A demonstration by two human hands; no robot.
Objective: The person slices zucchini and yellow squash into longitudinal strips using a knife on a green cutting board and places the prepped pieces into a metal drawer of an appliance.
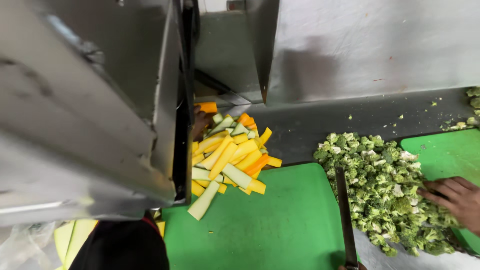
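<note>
**Squash strips [227,157]:** yellow, orange and pale green, already cut to sticks. They are heaped at the far left corner of the green cutting board [280,225].
**Your left hand [201,122]:** it is behind that heap, touching its far edge. A steel panel [100,100] hides most of it, so you cannot tell its grip.
**Knife [344,210]:** the blade lies along the board's right edge, beside the broccoli.
**Your right hand [350,267]:** only a sliver shows at the handle, so its grip cannot be told.
**Broccoli [382,185]:** chopped to small florets and piled on the counter [310,125] between two boards.
**Another hand [455,199]:** it comes in from the right, likely a co-worker's, and lies flat on the broccoli.
**Left to cut, by my judgement:** the wider pale slabs [70,235] at bottom left.
</note>
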